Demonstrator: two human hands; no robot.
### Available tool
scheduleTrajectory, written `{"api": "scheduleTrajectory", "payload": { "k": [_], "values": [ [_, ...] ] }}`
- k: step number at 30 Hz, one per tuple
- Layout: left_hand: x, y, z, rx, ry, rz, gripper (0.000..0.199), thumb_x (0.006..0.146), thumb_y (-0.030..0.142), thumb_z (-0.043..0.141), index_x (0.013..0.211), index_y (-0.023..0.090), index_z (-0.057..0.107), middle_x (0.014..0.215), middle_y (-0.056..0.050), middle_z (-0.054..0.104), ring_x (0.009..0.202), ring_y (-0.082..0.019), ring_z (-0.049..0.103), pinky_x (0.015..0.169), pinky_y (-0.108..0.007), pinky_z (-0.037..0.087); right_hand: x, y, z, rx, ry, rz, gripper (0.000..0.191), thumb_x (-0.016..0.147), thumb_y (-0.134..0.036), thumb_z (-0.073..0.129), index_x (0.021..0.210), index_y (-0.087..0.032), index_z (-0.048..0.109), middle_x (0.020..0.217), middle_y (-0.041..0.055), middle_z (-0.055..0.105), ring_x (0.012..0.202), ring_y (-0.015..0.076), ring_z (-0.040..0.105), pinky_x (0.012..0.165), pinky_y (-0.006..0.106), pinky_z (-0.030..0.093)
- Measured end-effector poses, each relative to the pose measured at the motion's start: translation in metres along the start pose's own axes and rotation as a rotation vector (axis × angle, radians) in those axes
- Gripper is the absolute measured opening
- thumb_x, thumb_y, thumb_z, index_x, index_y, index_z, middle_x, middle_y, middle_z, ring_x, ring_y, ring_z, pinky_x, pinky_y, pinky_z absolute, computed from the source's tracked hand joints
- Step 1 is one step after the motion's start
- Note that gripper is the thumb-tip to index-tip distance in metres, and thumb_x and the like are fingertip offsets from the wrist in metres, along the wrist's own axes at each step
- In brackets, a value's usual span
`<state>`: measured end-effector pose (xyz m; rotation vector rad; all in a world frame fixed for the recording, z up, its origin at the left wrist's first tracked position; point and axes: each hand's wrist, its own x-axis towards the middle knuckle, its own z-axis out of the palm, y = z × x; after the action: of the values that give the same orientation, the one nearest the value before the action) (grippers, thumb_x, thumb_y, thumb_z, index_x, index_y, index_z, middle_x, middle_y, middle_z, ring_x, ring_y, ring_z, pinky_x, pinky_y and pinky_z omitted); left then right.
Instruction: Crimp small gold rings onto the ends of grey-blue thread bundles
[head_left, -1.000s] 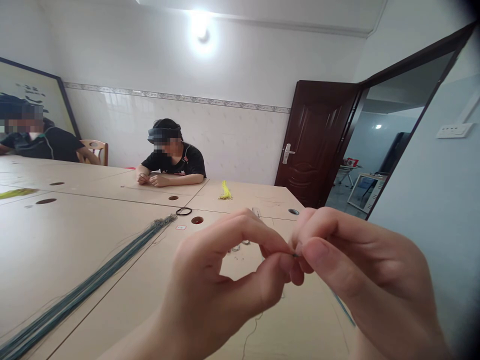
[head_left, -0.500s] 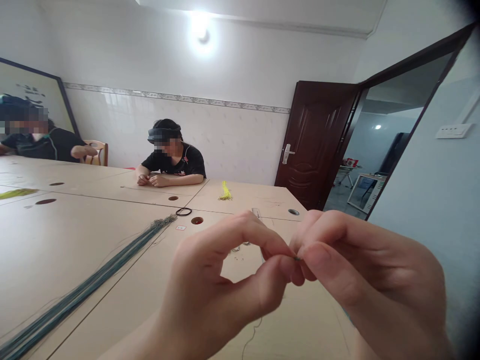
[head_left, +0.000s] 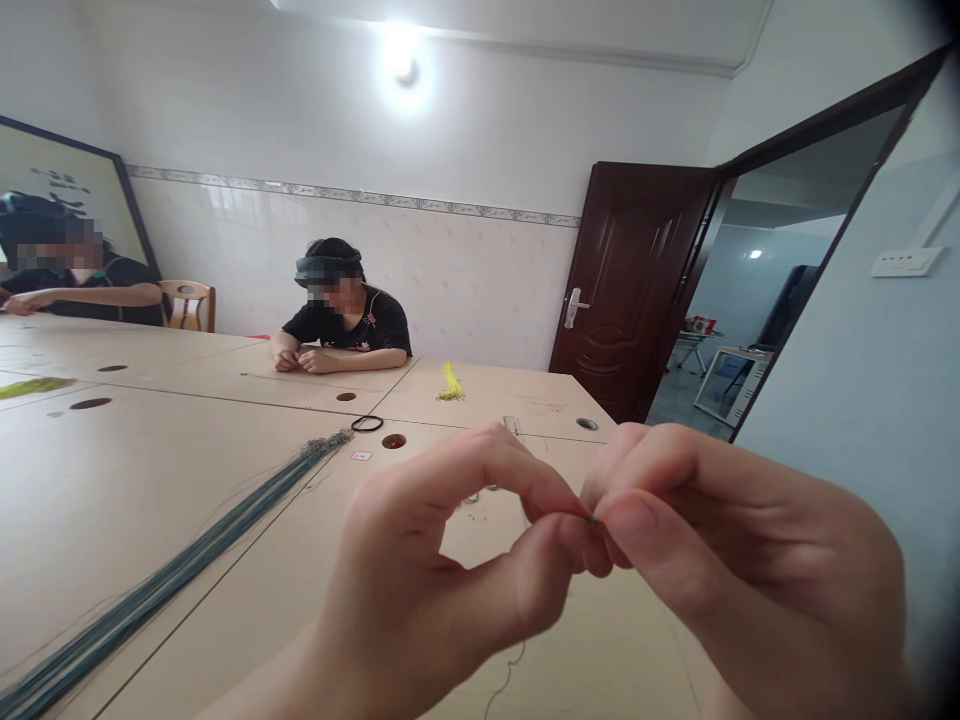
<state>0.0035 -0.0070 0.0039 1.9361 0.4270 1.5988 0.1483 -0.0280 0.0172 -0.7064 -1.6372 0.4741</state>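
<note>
My hands (head_left: 592, 520) are raised above the counter (head_left: 225, 520), pinched together at the fingertips, with open air on all sides. To my left a long bundle of blue-grey cords (head_left: 172, 575) lies diagonally across the surface. Straight ahead sit a black ring (head_left: 367, 423), a cable hole (head_left: 394, 440) and small metal bits (head_left: 480, 493). Bare surface lies below and between these. A wall (head_left: 862, 430) stands close on my right.
</note>
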Motion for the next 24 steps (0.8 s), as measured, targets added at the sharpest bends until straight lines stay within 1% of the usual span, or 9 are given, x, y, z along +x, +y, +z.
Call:
{"api": "scheduleTrajectory", "payload": {
  "k": [9,13,18,24],
  "values": [
    [0.0025,0.0003,0.0011,0.019,0.005,0.011,0.016,0.075,0.005,0.062,0.069,0.019,0.061,0.068,0.006,0.068,0.063,-0.007,0.058,0.059,-0.015,0.049,-0.0015,-0.0021,0.0008,-0.041,0.023,0.030,0.021,0.080,-0.024,0.059,0.059,-0.023,0.057,0.054,-0.0058,0.056,0.050,0.0084,0.054,0.045,0.017,0.047],
    [0.0029,-0.0003,0.0006,0.016,0.013,0.007,0.016,0.075,0.004,0.062,0.068,0.019,0.061,0.066,0.006,0.067,0.062,-0.007,0.058,0.058,-0.016,0.049,-0.0014,-0.0012,0.0002,-0.043,0.035,0.009,0.022,0.080,-0.024,0.059,0.059,-0.023,0.057,0.054,-0.0063,0.056,0.050,0.0072,0.053,0.046,0.016,0.047],
    [0.0006,0.0002,-0.0005,0.010,0.003,-0.004,0.016,0.075,0.004,0.062,0.068,0.019,0.061,0.067,0.006,0.067,0.063,-0.007,0.058,0.059,-0.016,0.049,-0.0006,0.0004,-0.0026,-0.062,-0.027,-0.006,0.020,0.081,-0.024,0.059,0.061,-0.023,0.058,0.055,-0.0060,0.057,0.051,0.0080,0.055,0.047,0.017,0.048],
    [0.0001,0.0006,0.0000,0.011,0.008,0.010,0.016,0.074,0.004,0.062,0.068,0.018,0.061,0.067,0.005,0.067,0.062,-0.007,0.058,0.058,-0.016,0.049,-0.0014,-0.0011,-0.0006,-0.045,0.014,0.005,0.020,0.080,-0.024,0.060,0.060,-0.023,0.058,0.054,-0.0061,0.057,0.050,0.0074,0.054,0.048,0.017,0.048]
  ]
}}
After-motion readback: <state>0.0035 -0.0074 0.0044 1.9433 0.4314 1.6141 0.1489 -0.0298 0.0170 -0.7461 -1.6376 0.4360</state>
